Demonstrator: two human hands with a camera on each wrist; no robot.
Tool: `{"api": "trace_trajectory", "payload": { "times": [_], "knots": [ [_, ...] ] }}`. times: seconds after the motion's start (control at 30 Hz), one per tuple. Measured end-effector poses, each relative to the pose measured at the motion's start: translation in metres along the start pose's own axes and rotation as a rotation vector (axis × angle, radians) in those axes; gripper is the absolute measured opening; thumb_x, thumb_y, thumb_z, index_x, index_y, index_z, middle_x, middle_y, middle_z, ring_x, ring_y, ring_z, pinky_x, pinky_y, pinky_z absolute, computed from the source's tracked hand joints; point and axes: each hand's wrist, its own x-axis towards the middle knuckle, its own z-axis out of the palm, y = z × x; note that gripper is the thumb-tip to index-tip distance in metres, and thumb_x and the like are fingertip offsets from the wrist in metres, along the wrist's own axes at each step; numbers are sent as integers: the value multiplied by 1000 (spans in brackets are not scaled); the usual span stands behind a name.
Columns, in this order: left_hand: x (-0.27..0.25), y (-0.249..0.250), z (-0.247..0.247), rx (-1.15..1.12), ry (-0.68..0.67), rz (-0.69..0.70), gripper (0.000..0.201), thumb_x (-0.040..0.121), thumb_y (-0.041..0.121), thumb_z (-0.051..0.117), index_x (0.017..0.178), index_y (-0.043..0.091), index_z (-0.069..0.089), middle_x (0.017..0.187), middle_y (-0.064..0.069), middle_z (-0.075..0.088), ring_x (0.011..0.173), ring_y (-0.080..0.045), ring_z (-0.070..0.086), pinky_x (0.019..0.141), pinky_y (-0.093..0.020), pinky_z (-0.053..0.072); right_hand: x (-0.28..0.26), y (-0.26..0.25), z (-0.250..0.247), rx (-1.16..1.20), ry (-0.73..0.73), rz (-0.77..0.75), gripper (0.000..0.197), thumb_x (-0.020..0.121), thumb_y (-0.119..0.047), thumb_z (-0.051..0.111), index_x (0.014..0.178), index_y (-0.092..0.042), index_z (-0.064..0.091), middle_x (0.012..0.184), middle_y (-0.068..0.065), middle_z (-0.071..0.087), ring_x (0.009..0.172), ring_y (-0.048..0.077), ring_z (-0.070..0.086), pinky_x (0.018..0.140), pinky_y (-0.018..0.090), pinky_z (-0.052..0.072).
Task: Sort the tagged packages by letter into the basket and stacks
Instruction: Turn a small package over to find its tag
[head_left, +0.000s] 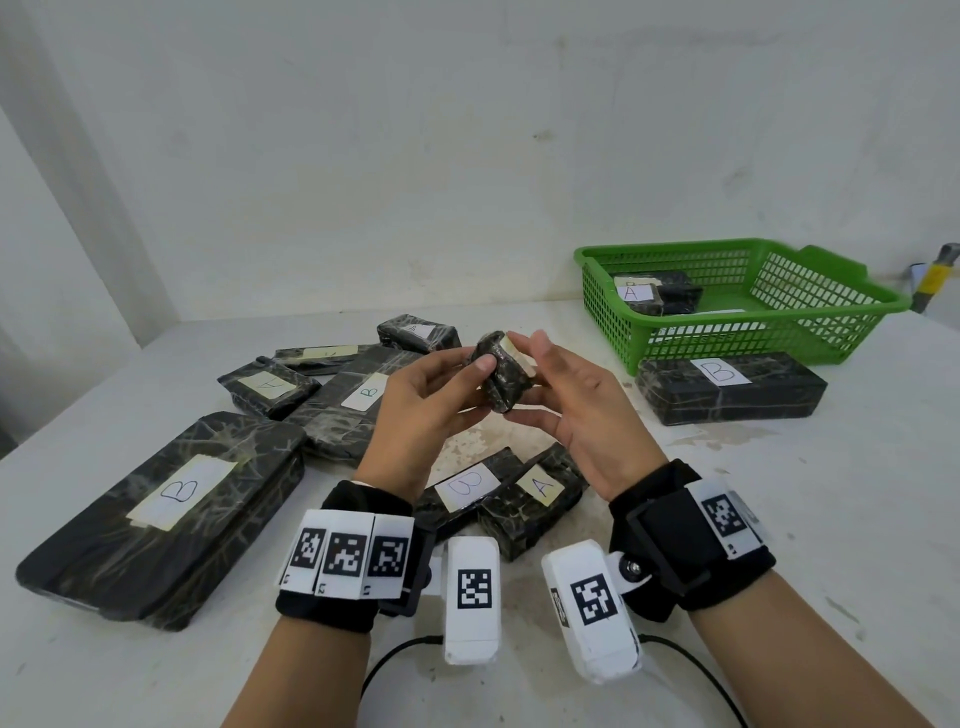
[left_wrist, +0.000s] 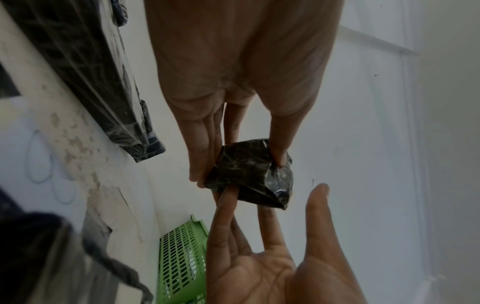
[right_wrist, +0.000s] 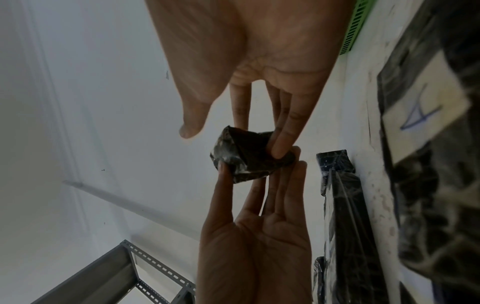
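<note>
A small black wrapped package (head_left: 501, 379) (left_wrist: 249, 174) (right_wrist: 249, 160) is held in the air over the middle of the table. My left hand (head_left: 480, 387) pinches it, thumb on top and fingers beneath. My right hand (head_left: 530, 376) touches its far side with straight fingers (right_wrist: 281, 144), the thumb standing free. Its tan label faces away, so the letter cannot be read. The green basket (head_left: 727, 249) at the back right holds a package tagged A (head_left: 649, 293). A long B package (head_left: 727, 387) lies in front of the basket.
Loose packages lie on the white table (head_left: 779, 519): a large B (head_left: 171, 514) at left, an A (head_left: 267, 387) and a B (head_left: 358, 400) behind it, a small one (head_left: 418, 332) at the back, a B (head_left: 467, 488) and an A (head_left: 540, 488) below my hands.
</note>
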Motion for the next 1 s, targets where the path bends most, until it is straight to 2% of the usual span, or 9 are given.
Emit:
{"api": "trace_trajectory", "payload": {
  "times": [0.13,0.23,0.3,0.43,0.63,0.8,0.87,0.93,1.0],
  "knots": [
    [-2,3,0,6,-37,-8,30,92,16,63,118,1,64,92,-5,76,85,-20,73,85,-34,58,3,6,0,6,77,-92,34,77,-29,69,107,-14,73,102,8,76,92,17,71,81,30,57],
    [-3,4,2,0,-78,-19,36,86,27,65,115,8,66,98,-5,77,88,-21,74,88,-34,58,4,7,-2,9,124,-130,23,88,-18,65,103,-3,73,98,14,75,90,21,71,82,33,57],
    [-3,5,2,12,-78,-6,37,86,28,64,116,7,67,98,-6,77,88,-22,74,86,-32,59,3,5,-2,17,106,-123,25,87,-20,66,103,-1,73,97,15,75,89,22,71,82,32,57],
    [-1,2,-1,30,-41,10,30,95,16,59,119,0,65,100,-14,76,91,-29,74,84,-33,59,1,5,3,-17,47,-87,45,77,-39,68,101,-1,75,100,16,75,95,25,72,87,32,57],
    [-3,4,1,26,-98,8,45,81,34,64,114,5,69,100,-9,77,89,-24,74,85,-32,59,3,8,-1,-4,130,-137,33,83,-24,68,98,5,74,94,19,75,87,25,72,83,34,58],
    [-2,-1,1,32,-26,23,24,95,15,59,111,0,68,97,-17,75,84,-21,74,78,-30,60,2,8,2,1,72,-93,39,77,-31,71,96,4,75,96,19,75,92,27,72,90,35,57],
    [-2,0,0,20,-28,18,24,93,19,61,107,2,70,94,-15,75,83,-21,73,78,-30,60,2,9,2,-2,72,-106,39,77,-27,72,96,7,73,95,21,74,89,25,72,87,31,57],
    [-2,2,1,14,-66,4,31,85,29,64,106,7,71,96,-10,76,86,-21,74,80,-31,60,2,8,0,-12,100,-125,30,81,-19,71,95,8,73,92,21,74,84,23,72,80,26,56],
    [-2,2,1,14,-91,-3,34,82,29,66,108,7,71,97,-9,76,87,-21,73,81,-31,59,1,8,-2,-18,117,-130,20,85,-12,69,91,6,73,89,20,74,80,22,72,77,24,56]
  ]
}}
